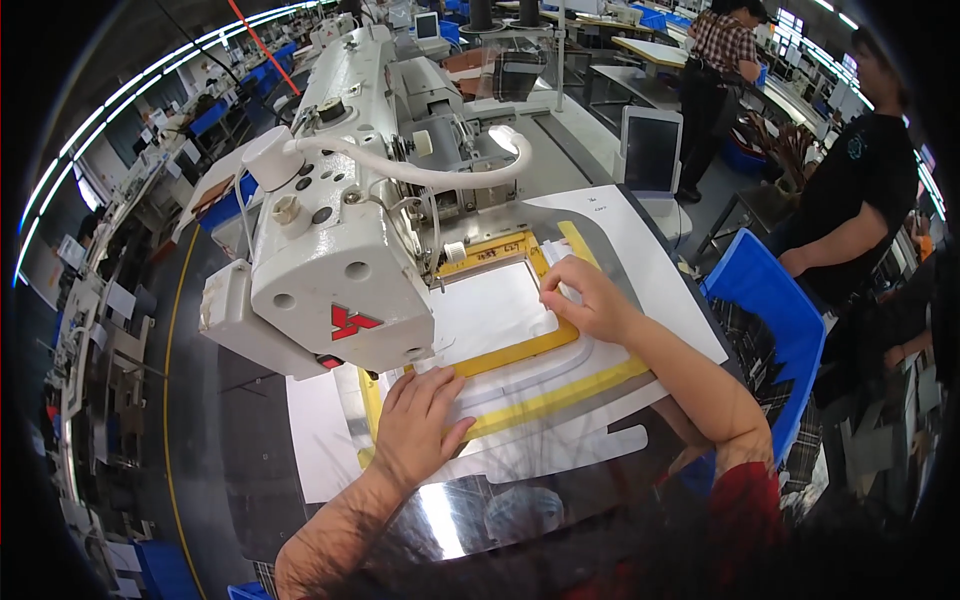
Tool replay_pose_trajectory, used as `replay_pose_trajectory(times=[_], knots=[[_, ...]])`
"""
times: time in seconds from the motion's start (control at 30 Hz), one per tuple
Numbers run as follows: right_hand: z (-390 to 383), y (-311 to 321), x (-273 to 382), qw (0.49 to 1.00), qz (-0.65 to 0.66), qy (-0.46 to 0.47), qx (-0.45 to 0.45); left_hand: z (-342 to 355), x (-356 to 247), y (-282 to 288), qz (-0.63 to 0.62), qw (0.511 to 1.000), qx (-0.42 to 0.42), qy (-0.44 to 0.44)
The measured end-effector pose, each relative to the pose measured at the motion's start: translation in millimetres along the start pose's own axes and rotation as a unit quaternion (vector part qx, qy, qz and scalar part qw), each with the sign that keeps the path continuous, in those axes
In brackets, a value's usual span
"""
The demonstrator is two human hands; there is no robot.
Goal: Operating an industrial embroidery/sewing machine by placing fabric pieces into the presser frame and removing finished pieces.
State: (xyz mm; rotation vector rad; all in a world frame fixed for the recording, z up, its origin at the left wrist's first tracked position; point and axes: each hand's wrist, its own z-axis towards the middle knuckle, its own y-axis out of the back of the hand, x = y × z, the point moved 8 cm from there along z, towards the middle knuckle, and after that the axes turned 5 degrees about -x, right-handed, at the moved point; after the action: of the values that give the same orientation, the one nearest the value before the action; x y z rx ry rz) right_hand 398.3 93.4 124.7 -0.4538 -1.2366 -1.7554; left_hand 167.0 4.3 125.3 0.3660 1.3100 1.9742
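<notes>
A white industrial sewing machine (330,230) stands over a clear plastic template (560,390) edged with yellow tape. A white fabric piece (490,310) lies in the template's yellow-framed window. My left hand (420,425) presses flat on the template's near edge, just below the machine head, fingers spread. My right hand (585,295) rests on the right side of the yellow frame, fingertips pinching at the white fabric's edge. Whether it grips the fabric is unclear.
A shiny metal table surface (450,520) lies nearest me. A blue bin (770,310) with plaid cloth sits at the right. A small screen (650,150) stands behind the template. Two people (850,200) stand at the far right among other workstations.
</notes>
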Motion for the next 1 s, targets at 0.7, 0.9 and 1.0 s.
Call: replay_pose_trajectory(times=[0.7, 0.9, 1.0], knots=[[-35.5, -69.1, 98.1, 0.956, -0.034, 0.206, 0.208, -307.4, 110.9, 214.5, 0.164, 0.731, -0.54, 0.384], [-79.7, -107.0, 124.4, 0.891, 0.034, 0.221, 0.395, -479.4, 161.2, 66.3, 0.105, 0.803, -0.054, 0.584], [-88.9, -115.4, 125.9, 0.895, -0.009, 0.238, 0.378, -465.0, 152.1, 54.8, 0.127, 0.834, -0.069, 0.533]])
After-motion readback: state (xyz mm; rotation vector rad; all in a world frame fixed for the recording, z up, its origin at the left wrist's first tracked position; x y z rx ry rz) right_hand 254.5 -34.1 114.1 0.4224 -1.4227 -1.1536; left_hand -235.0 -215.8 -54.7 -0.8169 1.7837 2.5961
